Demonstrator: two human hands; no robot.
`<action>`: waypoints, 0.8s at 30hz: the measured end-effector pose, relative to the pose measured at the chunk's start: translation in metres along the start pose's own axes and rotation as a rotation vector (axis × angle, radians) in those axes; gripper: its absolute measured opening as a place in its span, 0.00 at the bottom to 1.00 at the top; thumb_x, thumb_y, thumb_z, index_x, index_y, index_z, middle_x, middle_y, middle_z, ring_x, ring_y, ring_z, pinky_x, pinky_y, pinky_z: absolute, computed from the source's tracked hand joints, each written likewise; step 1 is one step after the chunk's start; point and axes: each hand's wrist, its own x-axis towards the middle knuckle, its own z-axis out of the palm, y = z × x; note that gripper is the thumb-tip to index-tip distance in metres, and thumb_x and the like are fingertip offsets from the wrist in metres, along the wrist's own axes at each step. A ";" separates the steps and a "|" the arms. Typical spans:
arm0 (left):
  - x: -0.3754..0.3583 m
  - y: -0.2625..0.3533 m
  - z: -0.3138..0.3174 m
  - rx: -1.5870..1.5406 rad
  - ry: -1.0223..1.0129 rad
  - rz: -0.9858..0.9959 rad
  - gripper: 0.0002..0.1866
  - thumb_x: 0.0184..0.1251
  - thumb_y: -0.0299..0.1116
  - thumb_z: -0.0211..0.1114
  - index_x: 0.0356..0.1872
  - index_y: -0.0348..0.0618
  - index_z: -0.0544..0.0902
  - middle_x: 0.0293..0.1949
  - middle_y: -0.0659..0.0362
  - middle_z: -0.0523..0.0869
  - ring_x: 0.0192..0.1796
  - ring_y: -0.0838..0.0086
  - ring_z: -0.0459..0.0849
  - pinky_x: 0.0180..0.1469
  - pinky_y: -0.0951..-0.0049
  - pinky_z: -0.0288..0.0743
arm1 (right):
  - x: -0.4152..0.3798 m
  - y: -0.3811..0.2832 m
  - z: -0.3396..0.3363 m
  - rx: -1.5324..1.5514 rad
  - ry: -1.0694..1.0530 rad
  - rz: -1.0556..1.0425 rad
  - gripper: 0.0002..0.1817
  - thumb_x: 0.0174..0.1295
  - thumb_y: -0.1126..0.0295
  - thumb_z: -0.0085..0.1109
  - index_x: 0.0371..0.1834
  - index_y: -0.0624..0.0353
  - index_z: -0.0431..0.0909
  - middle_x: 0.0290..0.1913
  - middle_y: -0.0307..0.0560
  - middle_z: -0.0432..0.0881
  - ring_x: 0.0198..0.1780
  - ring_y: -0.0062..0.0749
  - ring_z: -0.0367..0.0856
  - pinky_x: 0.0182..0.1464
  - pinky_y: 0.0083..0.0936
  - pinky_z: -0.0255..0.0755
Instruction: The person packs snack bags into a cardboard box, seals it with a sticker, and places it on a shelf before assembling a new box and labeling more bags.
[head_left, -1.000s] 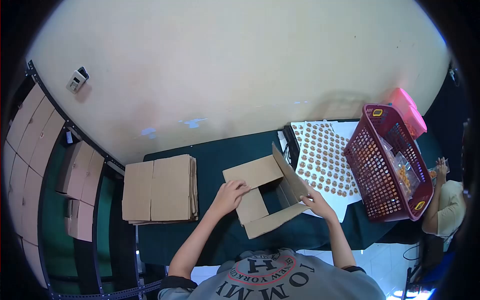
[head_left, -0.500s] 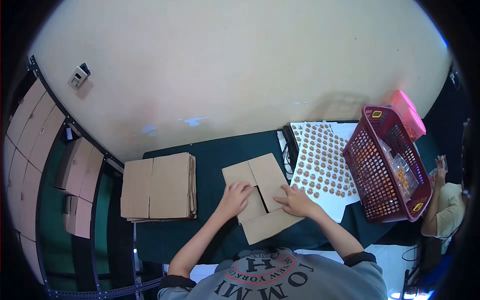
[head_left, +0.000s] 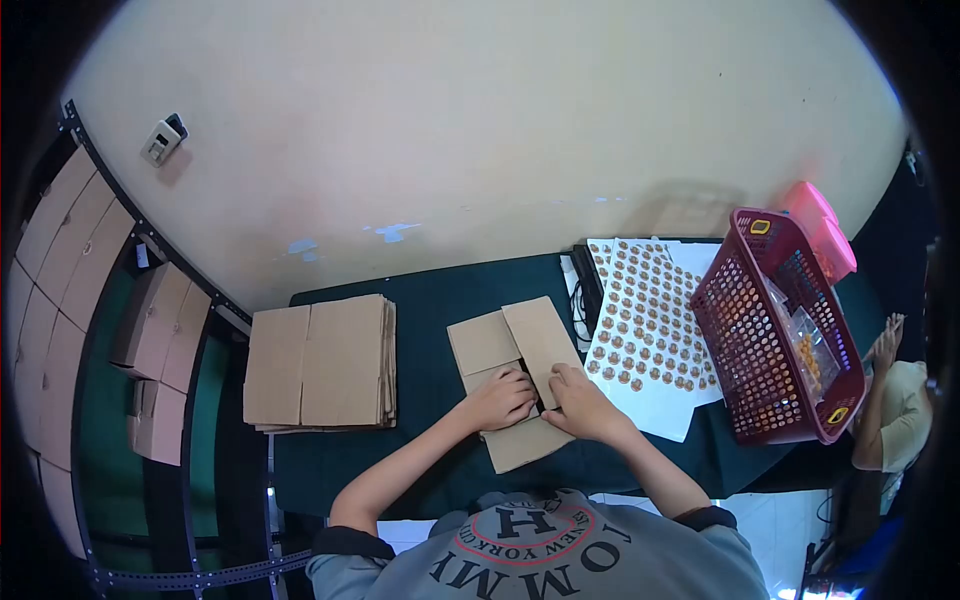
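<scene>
A brown cardboard box point(head_left: 487, 340) with folded flaps is on the dark green tablecloth in front of me. The flaps meet around a narrow dark gap near its middle. My left hand point(head_left: 502, 399) lies on the left flap, its fingers curled over the edge into the gap; the fingertips are hidden. My right hand point(head_left: 582, 404) grips the inner edge of the right flap, thumb and fingers bent at the gap. The near flap sticks out toward my body.
A stack of flattened cardboard boxes point(head_left: 315, 365) lies at left. Sticker sheets point(head_left: 650, 320) and a maroon basket point(head_left: 735, 340) holding bagged goods stand at right, with a pink container point(head_left: 828, 240) behind. Boxes point(head_left: 160, 325) fill a left shelf. Another person's arm point(head_left: 878, 400) shows far right.
Both hands have closed in on the gap between the flaps. My left hand moved right and its fingers went into the gap; my right hand shifted slightly left, curling round the flap edge.
</scene>
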 end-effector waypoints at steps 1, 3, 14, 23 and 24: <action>-0.001 0.002 -0.002 -0.031 0.051 0.003 0.08 0.58 0.32 0.55 0.33 0.39 0.78 0.36 0.57 0.80 0.48 0.65 0.75 0.52 0.63 0.64 | 0.001 0.000 -0.003 0.001 -0.001 0.000 0.29 0.52 0.61 0.60 0.53 0.65 0.65 0.54 0.61 0.66 0.53 0.53 0.70 0.53 0.38 0.68; -0.007 0.004 -0.009 -0.037 0.099 -0.007 0.07 0.57 0.31 0.56 0.32 0.39 0.78 0.34 0.56 0.79 0.46 0.65 0.75 0.50 0.64 0.65 | 0.004 -0.002 -0.014 0.341 -0.208 -0.032 0.27 0.51 0.62 0.61 0.52 0.64 0.66 0.54 0.60 0.65 0.50 0.55 0.71 0.53 0.39 0.67; -0.007 0.004 -0.007 -0.103 0.189 -0.035 0.07 0.56 0.32 0.56 0.29 0.39 0.79 0.34 0.55 0.80 0.47 0.64 0.75 0.51 0.63 0.65 | -0.005 -0.027 -0.019 -0.060 -0.427 -0.126 0.57 0.36 0.32 0.64 0.64 0.62 0.57 0.63 0.70 0.54 0.64 0.66 0.55 0.62 0.49 0.57; 0.002 0.004 0.000 -0.093 0.045 -0.131 0.08 0.56 0.33 0.56 0.28 0.39 0.80 0.33 0.57 0.82 0.46 0.65 0.76 0.51 0.63 0.65 | -0.007 -0.033 -0.013 0.047 -0.237 -0.043 0.59 0.33 0.26 0.59 0.58 0.69 0.61 0.54 0.76 0.64 0.57 0.67 0.65 0.57 0.48 0.64; 0.001 0.004 0.000 -0.101 0.080 -0.121 0.08 0.55 0.32 0.56 0.28 0.39 0.79 0.33 0.57 0.82 0.46 0.65 0.76 0.51 0.63 0.65 | -0.006 -0.031 -0.014 0.050 -0.237 -0.043 0.59 0.33 0.26 0.59 0.58 0.69 0.61 0.54 0.76 0.64 0.57 0.67 0.65 0.57 0.48 0.64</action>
